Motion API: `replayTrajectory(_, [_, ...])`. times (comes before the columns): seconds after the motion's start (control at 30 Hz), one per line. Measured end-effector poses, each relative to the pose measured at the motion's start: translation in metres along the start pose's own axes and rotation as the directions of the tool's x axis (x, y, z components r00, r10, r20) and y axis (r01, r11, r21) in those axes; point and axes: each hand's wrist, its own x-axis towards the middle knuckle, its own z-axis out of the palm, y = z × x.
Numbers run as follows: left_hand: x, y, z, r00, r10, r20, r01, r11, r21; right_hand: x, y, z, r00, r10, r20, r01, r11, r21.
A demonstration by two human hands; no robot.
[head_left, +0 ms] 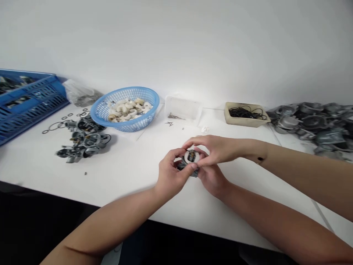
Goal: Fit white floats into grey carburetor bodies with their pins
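The person at the bench has both hands drawn together over the white table (132,169), with a small grey metal part (195,173) held up between them; a white curved piece (186,157) sits on its upper face, around a brass-coloured bit (192,154) in the middle. The left hand (172,171) is closed on the part from the left, its thumb laid across the near edge just below the white curved piece and its fingers bent round the far left side; the right hand (213,180) grips from the right and beneath, its palm against that side, though most of its fingertips are hidden from me. A co-worker's hand (219,149) comes in from the right above them, fingers arched over the far edge and thumb near the right side of the white curved piece; whether it presses or only brushes the part, I cannot tell. Beyond, to the left, a blue basket (125,127) holds white curved pieces (128,108), with a cluster of metal assemblies (82,141) nearer the table's front; to the right, a cream tray (245,122) of black rings (242,112) stands beside a heap of grey castings (311,119).
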Motion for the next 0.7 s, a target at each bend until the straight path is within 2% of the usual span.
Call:
replayTrajectory(0.23, [0.005,-0.001,0.000,1.000,0.010,-0.019,-0.011,0.997,-0.074,0.014,-0.016,-0.015,0.980,-0.165,0.108,0.189,0.946,-0.264])
replayTrajectory(0.43, [0.005,0.001,0.000,1.000,-0.018,-0.005,0.018,0.997,-0.078,0.016,-0.021,-0.014,0.970,-0.202,0.137,0.238,0.904,-0.356])
replayTrajectory(0.53, [0.005,0.003,0.001,1.000,-0.019,0.004,0.020,0.997,-0.077,0.016,-0.024,-0.021,0.962,-0.243,0.124,0.272,0.882,-0.384])
replayTrajectory(0.63, [0.006,0.004,0.001,0.999,-0.041,0.011,0.041,0.998,-0.056,0.013,-0.025,-0.037,0.958,-0.283,0.050,0.285,0.919,-0.273])
replayTrajectory(0.7, [0.005,0.003,0.002,0.997,-0.071,-0.007,0.070,0.996,-0.053,0.011,-0.023,-0.036,0.974,-0.218,-0.070,0.215,0.976,-0.041])
